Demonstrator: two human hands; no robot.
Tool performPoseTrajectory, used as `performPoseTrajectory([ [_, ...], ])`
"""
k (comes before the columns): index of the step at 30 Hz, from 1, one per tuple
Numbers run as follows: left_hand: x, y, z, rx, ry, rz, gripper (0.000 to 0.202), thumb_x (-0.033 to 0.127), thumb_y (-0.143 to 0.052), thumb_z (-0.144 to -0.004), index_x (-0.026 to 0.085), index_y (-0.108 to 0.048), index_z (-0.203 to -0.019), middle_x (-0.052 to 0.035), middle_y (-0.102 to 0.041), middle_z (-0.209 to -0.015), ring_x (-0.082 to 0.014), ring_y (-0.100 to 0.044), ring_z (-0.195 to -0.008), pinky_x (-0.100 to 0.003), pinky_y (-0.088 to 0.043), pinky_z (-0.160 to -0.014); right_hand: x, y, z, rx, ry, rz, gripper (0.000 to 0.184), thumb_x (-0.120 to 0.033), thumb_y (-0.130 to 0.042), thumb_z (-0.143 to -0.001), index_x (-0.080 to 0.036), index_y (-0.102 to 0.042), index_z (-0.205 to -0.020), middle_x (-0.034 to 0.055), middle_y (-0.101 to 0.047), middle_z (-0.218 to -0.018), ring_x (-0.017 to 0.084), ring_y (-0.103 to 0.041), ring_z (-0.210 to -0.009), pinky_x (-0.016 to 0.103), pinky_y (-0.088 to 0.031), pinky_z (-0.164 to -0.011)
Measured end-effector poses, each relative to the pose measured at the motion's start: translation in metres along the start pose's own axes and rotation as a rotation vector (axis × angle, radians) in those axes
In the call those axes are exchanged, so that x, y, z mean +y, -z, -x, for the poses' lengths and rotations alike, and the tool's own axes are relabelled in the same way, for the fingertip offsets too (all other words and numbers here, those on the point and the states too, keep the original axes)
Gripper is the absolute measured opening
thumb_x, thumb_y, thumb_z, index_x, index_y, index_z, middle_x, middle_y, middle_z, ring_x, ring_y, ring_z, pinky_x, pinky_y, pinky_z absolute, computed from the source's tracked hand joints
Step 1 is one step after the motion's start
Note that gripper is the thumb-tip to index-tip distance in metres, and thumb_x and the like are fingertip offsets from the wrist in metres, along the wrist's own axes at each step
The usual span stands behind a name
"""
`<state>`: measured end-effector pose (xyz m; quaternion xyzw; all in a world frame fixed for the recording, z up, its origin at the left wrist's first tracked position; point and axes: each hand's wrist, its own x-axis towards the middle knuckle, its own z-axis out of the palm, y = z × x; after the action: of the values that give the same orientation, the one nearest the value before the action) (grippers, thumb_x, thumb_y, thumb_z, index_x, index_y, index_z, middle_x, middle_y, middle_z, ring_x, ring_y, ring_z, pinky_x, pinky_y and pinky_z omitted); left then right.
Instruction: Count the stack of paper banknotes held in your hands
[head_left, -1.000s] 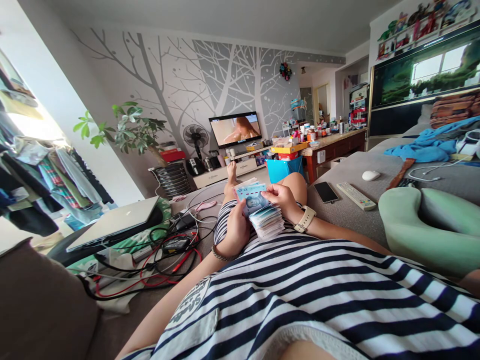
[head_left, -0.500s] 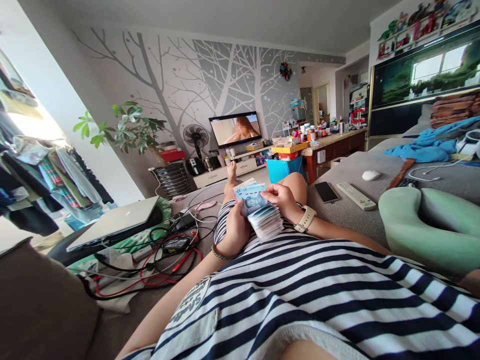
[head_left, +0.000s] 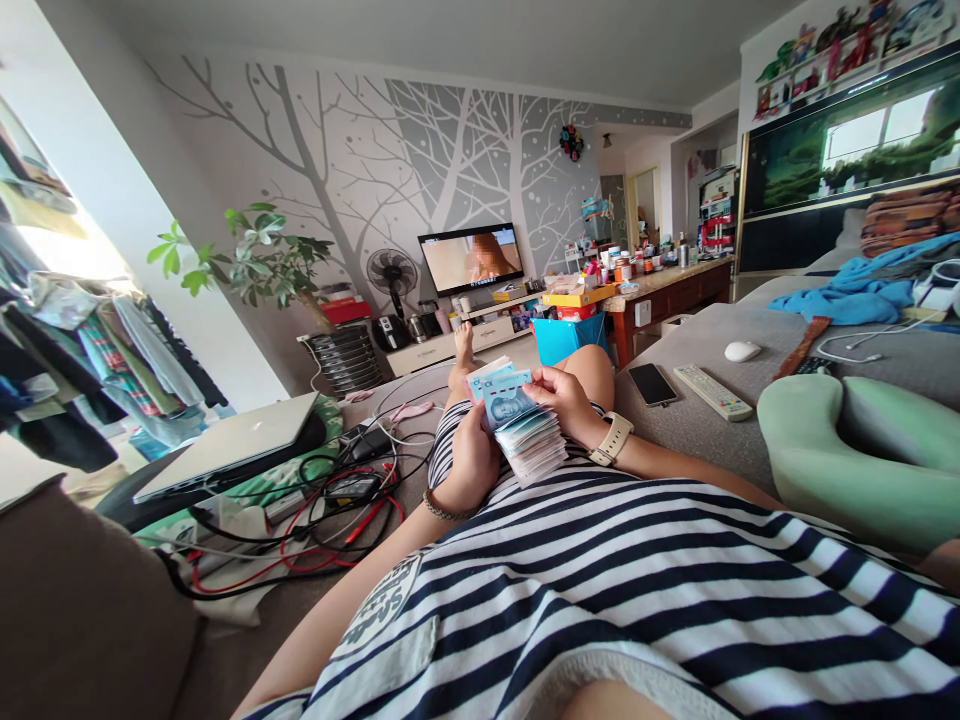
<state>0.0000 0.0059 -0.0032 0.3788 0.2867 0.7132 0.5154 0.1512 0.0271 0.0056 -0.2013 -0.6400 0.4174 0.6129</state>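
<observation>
I lie back in a striped shirt, and both hands meet over my lap around a thick stack of banknotes (head_left: 525,435). My left hand (head_left: 472,455), a bracelet at its wrist, is closed round the stack's left side from below. My right hand (head_left: 566,398), with a pale watch on the wrist, pinches the top bluish note at its right edge. The top notes are lifted and fanned away from the rest of the stack.
A phone (head_left: 651,383), a remote (head_left: 710,391) and a white mouse (head_left: 742,351) lie on the grey sofa to the right, near a green neck pillow (head_left: 847,450). A laptop (head_left: 232,440) and tangled cables (head_left: 322,510) lie to the left. A television (head_left: 471,258) plays ahead.
The top notes have shifted slightly as my right fingers work through them; both hands stay in place over my lap.
</observation>
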Motion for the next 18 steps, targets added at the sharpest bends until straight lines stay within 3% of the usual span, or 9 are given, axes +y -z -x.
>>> performPoseTrajectory([
  [9, 0.0036, -0.0056, 0.0056, -0.019, -0.022, -0.026, 0.011, 0.031, -0.069, -0.078, 0.020, -0.068, -0.076, -0.0022, -0.070, -0.076, -0.0197, -0.066, -0.074, -0.033, -0.055, -0.076, -0.0050, 0.0009, 0.0016, 0.040, 0.065, 0.043, 0.035, -0.053, -0.070, -0.079, -0.018, -0.065, -0.078, 0.0000, -0.060, -0.072, 0.015, -0.052, -0.068, 0.028, -0.042, -0.066],
  [14, 0.0058, -0.0067, 0.0074, 0.008, -0.024, -0.037, 0.012, 0.029, -0.068, -0.078, 0.020, -0.066, -0.070, -0.0006, -0.066, -0.068, -0.0162, -0.058, -0.062, -0.033, -0.056, -0.073, -0.0065, -0.0007, 0.0024, 0.035, 0.029, -0.029, 0.038, -0.051, -0.077, -0.072, -0.018, -0.064, -0.086, -0.0001, -0.063, -0.074, 0.016, -0.057, -0.070, 0.028, -0.045, -0.067],
  [18, 0.0054, -0.0060, 0.0066, 0.025, -0.024, -0.055, 0.010, 0.028, -0.068, -0.078, 0.020, -0.067, -0.073, -0.0015, -0.067, -0.070, -0.0192, -0.063, -0.069, -0.034, -0.056, -0.075, -0.0081, -0.0014, 0.0023, 0.052, 0.017, -0.009, 0.042, -0.055, -0.077, -0.071, -0.020, -0.061, -0.085, -0.0013, -0.060, -0.072, 0.015, -0.055, -0.067, 0.028, -0.045, -0.064],
])
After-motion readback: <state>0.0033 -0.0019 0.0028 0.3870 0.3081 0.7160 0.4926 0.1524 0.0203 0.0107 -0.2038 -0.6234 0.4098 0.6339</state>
